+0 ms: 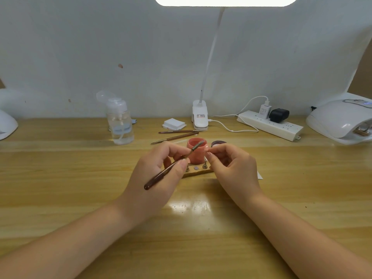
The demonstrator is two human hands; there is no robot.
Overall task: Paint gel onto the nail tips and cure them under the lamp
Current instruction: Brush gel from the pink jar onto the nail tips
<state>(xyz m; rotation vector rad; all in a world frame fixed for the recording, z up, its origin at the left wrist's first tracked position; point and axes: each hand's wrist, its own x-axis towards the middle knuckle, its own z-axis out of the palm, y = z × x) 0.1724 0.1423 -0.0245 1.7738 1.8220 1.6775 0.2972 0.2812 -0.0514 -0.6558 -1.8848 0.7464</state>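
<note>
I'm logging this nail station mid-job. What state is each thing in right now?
Left hand: grips brush.
Brush: tilted, tip over jar.
Right hand: pinches nail tip.
Nail tip: held beside brush tip.
Jar: open.
Lid: off, behind jar.
Desk lamp: lit.
Curing lamp: panel lit, holder inside.
Pump bottle: cap flipped open.

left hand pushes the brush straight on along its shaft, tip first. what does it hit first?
Most likely the pink gel jar: the brush in the left hand points up-right and its tip sits at the jar's rim. The nail tip pinched by the right hand lies just right of that line; depth is unclear.
</note>
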